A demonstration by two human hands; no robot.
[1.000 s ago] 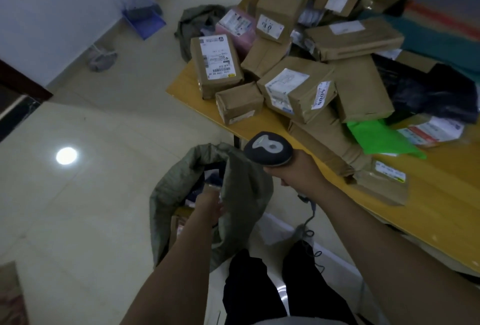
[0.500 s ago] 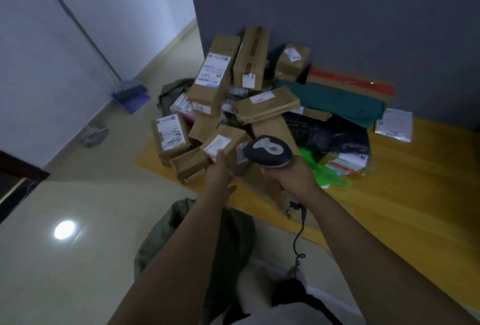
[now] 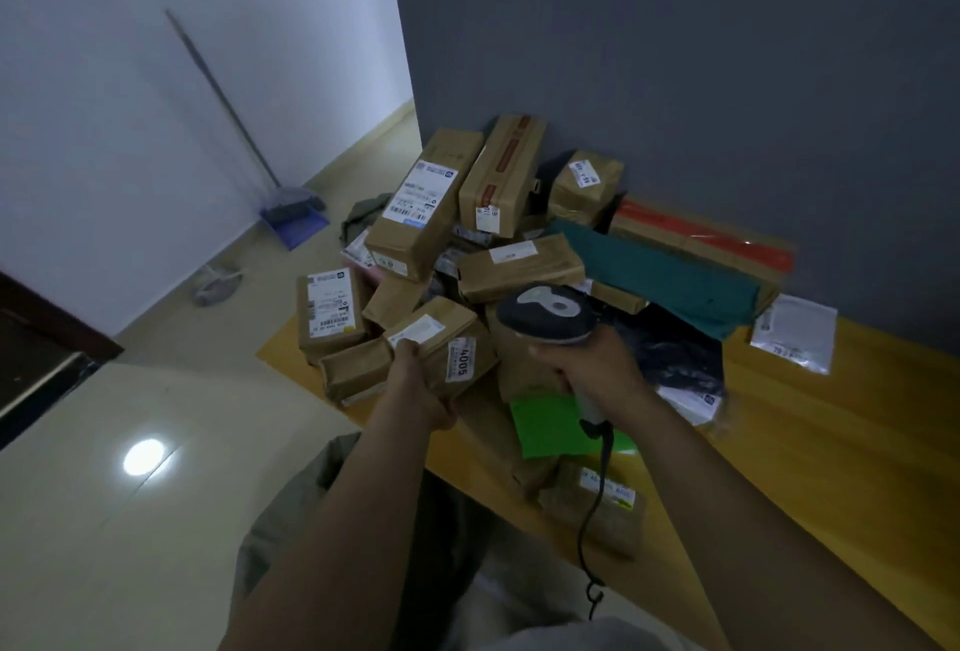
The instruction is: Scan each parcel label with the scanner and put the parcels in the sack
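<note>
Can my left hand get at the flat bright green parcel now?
Probably not: the left hand grips a small brown cardboard parcel, and the right hand holding the grey scanner hangs partly over the flat bright green parcel.

Yellow wooden table [image 3: 831, 442] against the grey wall [image 3: 675, 52], heap of brown parcels [image 3: 519, 265] dumped on its left end. A green mailer [image 3: 550, 429] lies flat near the front edge, a white mailer [image 3: 795, 333] sits apart by the wall, and something dark, maybe a black bag [image 3: 675, 354], between them.
</note>
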